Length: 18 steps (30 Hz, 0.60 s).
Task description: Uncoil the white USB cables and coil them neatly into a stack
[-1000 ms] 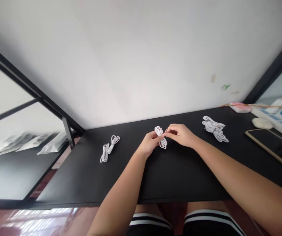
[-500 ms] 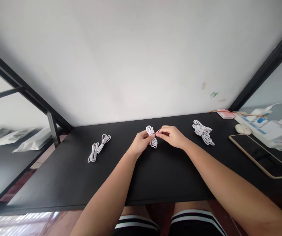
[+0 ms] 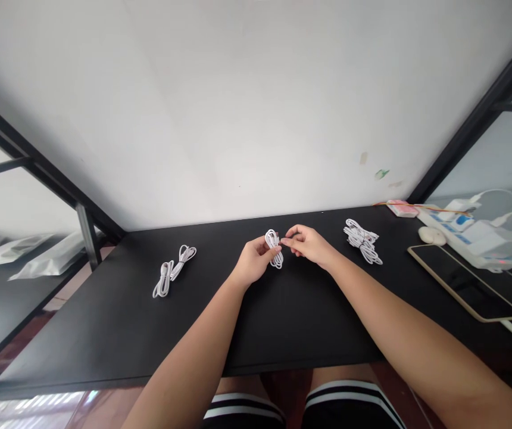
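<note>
A coiled white cable [image 3: 276, 260] is pinched between the thumb and fingers of my left hand [image 3: 252, 262], just above the black table [image 3: 117, 328]. My right hand [image 3: 306, 243] hovers close beside the coil on its right. Its thumb and forefinger are apart, with nothing visible between them, and the fingertips point at the coil's middle. Whether a dark tie is on the held coil is too small to tell. To the left lie two tied white cables, one coil [image 3: 163, 280] nearer and another [image 3: 183, 262] farther back. A pile of tied white cables [image 3: 363, 241] rests on the right.
A phone [image 3: 464, 285] lies at the right with a cable plugged in. Behind it are a white mouse [image 3: 431, 236], a power strip [image 3: 470, 241] with chargers, and a pink-topped box [image 3: 402, 208]. Clear plastic bags [image 3: 55, 259] sit on the neighbouring left surface.
My right thumb and forefinger have parted from the thin dark tie they were pinching at the coil. My left hand still holds the cable. The view has shifted slightly.
</note>
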Each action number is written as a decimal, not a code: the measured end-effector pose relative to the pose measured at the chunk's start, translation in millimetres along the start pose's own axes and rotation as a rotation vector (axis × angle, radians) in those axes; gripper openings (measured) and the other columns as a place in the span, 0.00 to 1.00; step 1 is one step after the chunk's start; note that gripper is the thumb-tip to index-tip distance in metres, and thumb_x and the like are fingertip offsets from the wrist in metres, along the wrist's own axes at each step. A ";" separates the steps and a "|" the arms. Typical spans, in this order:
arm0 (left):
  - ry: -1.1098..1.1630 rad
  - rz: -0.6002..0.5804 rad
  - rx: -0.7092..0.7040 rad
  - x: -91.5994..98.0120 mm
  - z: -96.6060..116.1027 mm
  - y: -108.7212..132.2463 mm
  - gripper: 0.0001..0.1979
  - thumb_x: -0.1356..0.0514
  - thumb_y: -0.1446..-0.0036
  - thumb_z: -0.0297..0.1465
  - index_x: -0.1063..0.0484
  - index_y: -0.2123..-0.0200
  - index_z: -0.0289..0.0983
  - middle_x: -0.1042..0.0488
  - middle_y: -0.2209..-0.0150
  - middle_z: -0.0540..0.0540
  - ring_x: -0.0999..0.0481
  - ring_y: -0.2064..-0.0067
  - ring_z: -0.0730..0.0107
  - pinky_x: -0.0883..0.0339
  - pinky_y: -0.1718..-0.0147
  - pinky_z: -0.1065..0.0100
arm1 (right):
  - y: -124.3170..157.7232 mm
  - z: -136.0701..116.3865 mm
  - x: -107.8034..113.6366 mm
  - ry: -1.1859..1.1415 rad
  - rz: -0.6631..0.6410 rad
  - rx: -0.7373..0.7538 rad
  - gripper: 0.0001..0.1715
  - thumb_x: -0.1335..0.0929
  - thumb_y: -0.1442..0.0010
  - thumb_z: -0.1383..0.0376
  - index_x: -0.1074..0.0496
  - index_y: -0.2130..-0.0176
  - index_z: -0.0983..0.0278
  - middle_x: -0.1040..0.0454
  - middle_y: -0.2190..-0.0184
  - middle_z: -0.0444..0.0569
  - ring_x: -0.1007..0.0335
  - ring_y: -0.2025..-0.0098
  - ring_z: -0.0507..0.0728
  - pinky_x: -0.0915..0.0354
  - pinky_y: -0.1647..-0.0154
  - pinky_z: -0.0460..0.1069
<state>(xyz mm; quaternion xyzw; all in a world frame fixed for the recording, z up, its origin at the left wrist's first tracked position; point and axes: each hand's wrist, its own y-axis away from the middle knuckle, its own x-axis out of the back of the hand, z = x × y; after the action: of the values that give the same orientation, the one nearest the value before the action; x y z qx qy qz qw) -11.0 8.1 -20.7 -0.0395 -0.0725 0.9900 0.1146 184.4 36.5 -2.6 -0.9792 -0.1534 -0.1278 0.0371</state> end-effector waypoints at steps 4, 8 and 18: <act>0.060 0.043 0.056 -0.4 1.4 -0.4 0.23 0.28 0.51 0.39 0.22 0.54 0.35 0.23 0.68 0.47 0.26 0.67 0.70 0.32 0.65 0.67 | 0.1 2.4 -2.7 0.049 0.053 0.117 0.22 0.25 0.47 0.47 0.31 0.66 0.61 0.27 0.79 0.42 0.31 0.77 0.53 0.35 0.73 0.48; 0.096 0.073 0.085 0.7 4.2 0.3 0.20 0.28 0.52 0.40 0.21 0.58 0.33 0.23 0.68 0.46 0.27 0.69 0.71 0.33 0.67 0.68 | 1.9 0.9 -0.6 0.138 0.041 0.212 0.19 0.27 0.44 0.49 0.24 0.66 0.62 0.23 0.73 0.47 0.29 0.73 0.53 0.32 0.69 0.49; 0.252 0.060 0.152 1.4 10.5 1.4 0.22 0.26 0.53 0.40 0.22 0.59 0.32 0.24 0.69 0.46 0.26 0.68 0.70 0.31 0.68 0.66 | 8.8 -6.5 -0.9 0.231 0.043 0.354 0.17 0.28 0.41 0.52 0.25 0.58 0.60 0.23 0.68 0.46 0.31 0.73 0.52 0.36 0.69 0.48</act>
<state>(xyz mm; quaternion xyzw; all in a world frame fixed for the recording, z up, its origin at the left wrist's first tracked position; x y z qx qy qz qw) -13.7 5.8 -10.6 -0.1567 0.0187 0.9828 0.0959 184.8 27.1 3.1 -0.9393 -0.1470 -0.2094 0.2288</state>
